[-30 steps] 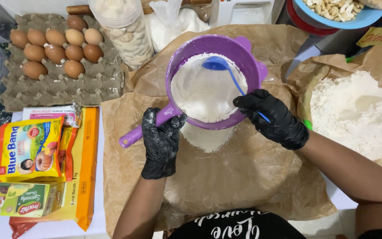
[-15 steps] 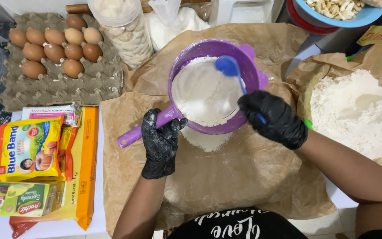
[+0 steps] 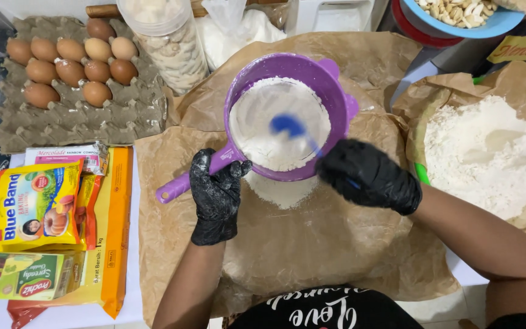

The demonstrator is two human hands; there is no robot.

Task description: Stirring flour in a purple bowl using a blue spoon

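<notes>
We see left hand (image 3: 215, 198) clamped on purple sieve (image 3: 287, 116) handle, sieve above brown paper (image 3: 299, 244); right hand (image 3: 369, 176) fisted around blue spoon (image 3: 296, 131) (blurred) in flour (image 3: 275, 128).

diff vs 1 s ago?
The blue spoon swept from the far right rim of the purple sieve to the middle of the flour, stirred by the right hand. The left hand still grips the sieve handle; the sieve itself shows no clear shift over the brown paper.
</notes>
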